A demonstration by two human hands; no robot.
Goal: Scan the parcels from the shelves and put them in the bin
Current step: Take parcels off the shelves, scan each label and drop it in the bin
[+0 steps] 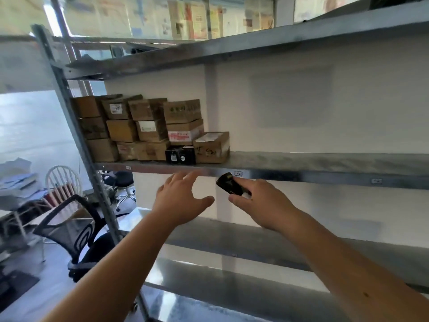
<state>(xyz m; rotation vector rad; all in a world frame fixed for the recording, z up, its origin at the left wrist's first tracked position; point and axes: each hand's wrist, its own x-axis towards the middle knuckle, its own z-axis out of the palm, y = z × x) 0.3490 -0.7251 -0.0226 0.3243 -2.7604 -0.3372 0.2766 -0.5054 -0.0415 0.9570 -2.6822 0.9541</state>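
Note:
Several cardboard parcels [148, 129] are stacked at the left end of the middle metal shelf [301, 163]. A small black box [180, 155] and a brown parcel with handwriting [211, 147] sit at the front right of the stack. My left hand [183, 198] is raised just below the shelf edge under these parcels, fingers spread and holding nothing. My right hand [260, 203] grips a black handheld scanner [229, 185], its head tilted up toward the shelf edge. No bin is in view.
Another metal shelf [232, 49] runs above, and two lower shelves [255, 247] lie beneath my arms. A shelf upright [76, 135] stands at the left. Behind it are a black mesh office chair [76, 233], a white wooden chair [62, 180] and stacked papers [18, 182].

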